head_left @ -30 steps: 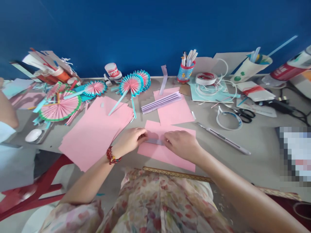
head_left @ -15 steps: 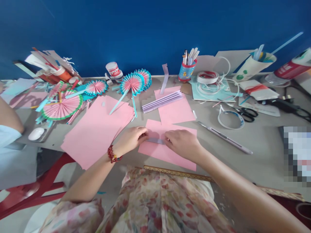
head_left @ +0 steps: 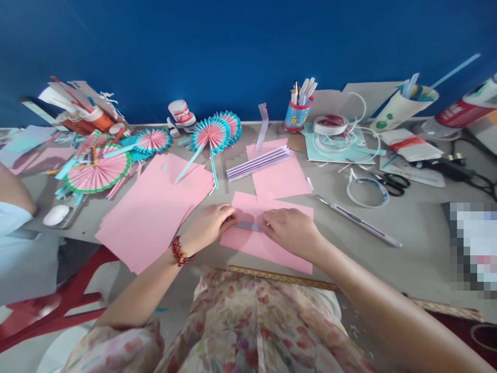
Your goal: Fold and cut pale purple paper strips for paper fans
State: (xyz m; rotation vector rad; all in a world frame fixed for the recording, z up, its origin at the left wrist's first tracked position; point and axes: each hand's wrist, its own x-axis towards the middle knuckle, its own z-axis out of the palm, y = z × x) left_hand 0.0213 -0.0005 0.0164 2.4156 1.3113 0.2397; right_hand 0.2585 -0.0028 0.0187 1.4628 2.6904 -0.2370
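Observation:
Between my hands lies a narrow strip of purple paper (head_left: pixel 248 226), its two ends hidden in my fingers. My left hand (head_left: pixel 213 223), with a red bead bracelet at the wrist, is closed on the strip's left end. The right end is pinched by my right hand (head_left: pixel 289 228). Both hands rest over a sheet of pink paper (head_left: pixel 272 251) at the desk's front edge. Just beyond, a pleated purple paper (head_left: pixel 258 163) lies across another pink sheet (head_left: pixel 281 181).
A pink paper stack (head_left: pixel 140 217) is on the left, near pleated paper fans (head_left: pixel 212 135). On the right lie a craft knife (head_left: pixel 359 221), a tape roll (head_left: pixel 367 191) and scissors (head_left: pixel 394 182). A pen cup (head_left: pixel 298 115) stands at the back. Another person's arm (head_left: pixel 13 191) shows at far left.
Both hands keep their hold on the purple strip with hardly any movement. The whole view has shifted very slightly.

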